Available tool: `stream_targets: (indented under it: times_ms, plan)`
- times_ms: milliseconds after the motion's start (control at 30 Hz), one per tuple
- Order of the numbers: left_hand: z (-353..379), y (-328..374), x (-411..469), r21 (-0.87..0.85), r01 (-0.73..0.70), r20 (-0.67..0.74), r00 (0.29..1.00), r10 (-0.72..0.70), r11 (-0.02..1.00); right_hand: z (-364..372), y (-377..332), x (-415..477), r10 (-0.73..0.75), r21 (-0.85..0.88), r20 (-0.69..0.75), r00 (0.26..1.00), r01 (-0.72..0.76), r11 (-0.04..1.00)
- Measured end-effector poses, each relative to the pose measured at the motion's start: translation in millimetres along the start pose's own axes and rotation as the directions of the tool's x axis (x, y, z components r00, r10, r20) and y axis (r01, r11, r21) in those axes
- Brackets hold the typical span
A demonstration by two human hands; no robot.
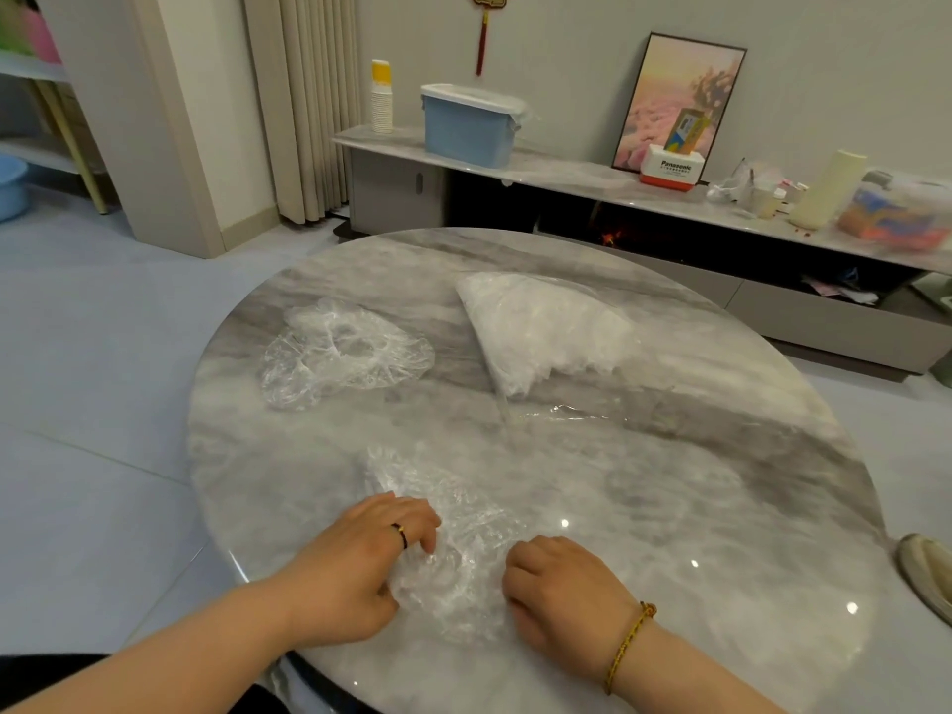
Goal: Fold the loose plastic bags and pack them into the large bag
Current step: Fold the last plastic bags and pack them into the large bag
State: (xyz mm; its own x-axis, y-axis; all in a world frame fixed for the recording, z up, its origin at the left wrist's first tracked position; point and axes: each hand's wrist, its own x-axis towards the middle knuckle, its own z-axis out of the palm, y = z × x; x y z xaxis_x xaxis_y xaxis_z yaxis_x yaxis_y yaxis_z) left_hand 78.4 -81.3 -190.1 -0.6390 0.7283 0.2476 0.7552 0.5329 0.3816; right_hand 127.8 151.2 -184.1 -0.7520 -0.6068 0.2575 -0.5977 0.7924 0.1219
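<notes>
The person's left grip (360,559) and right grip (561,584) pinch opposite edges of the crumpled clear plastic bag (453,553) against the round grey marble worktop (669,507), likely to fold it

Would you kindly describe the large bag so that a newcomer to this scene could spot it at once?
On the round marble table, look to the far right side. The large bag lies there, part-filled with a white crumpled mass. Unlike the clear crumpled bag to its left and another clear bag at the near edge, it looks opaque white and wedge-shaped.
</notes>
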Motion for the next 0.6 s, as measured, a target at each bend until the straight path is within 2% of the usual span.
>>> stream_targets:
  times_ms: [33, 67, 133, 200, 300, 367, 500, 567, 600]
  plan:
    - [-0.4, 4.5, 3.3, -0.007, -0.041, -0.008, 0.999, 0.041, 0.999, 0.5, 0.6, -1.1, 0.0, -0.022, -0.009, 1.0, -0.001, 1.0]
    - [-2.8, 10.2, 6.1, -0.077, -0.02, -0.02, 1.0, 0.018, 0.997, 0.4, 1.3, -1.9, 0.003, -0.04, -0.014, 1.0, -0.003, 0.999]
    - [-10.2, 19.2, 13.7, -0.251, 0.155, -0.022, 0.986, -0.166, 0.955, 0.8, 3.1, -4.3, 0.024, -0.075, -0.022, 0.999, -0.026, 0.997]
    - [-6.9, 19.5, 21.3, -0.297, 0.22, -0.147, 0.951, -0.272, 0.929, 1.0, 5.2, -6.0, 0.059, -0.108, -0.016, 0.998, -0.06, 0.992]
    - [-9.5, 28.9, 36.5, -0.16, 0.386, -0.096, 0.91, -0.403, 0.909, 0.0, 5.6, -7.5, 0.094, -0.138, 0.016, 0.995, -0.091, 0.986]
    - [-8.1, 39.9, 44.7, -0.034, 0.411, -0.024, 0.911, -0.412, 0.911, -1.3, 3.6, -7.9, 0.109, -0.136, 0.034, 0.993, -0.104, 0.985]
    - [5.8, 45.0, 53.5, 0.247, 0.37, 0.024, 0.922, -0.388, 0.896, -5.0, 1.2, -7.2, 0.143, -0.116, 0.076, 0.987, -0.134, 0.984]
    - [5.4, 42.2, 53.1, 0.361, 0.271, -0.033, 0.96, -0.279, 0.892, -6.2, 0.6, -7.6, 0.163, -0.104, 0.105, 0.981, -0.152, 0.983]
    - [5.9, 40.3, 52.5, 0.314, 0.263, -0.093, 0.965, -0.246, 0.912, -6.3, 0.8, -7.8, 0.169, -0.098, 0.113, 0.979, -0.158, 0.983]
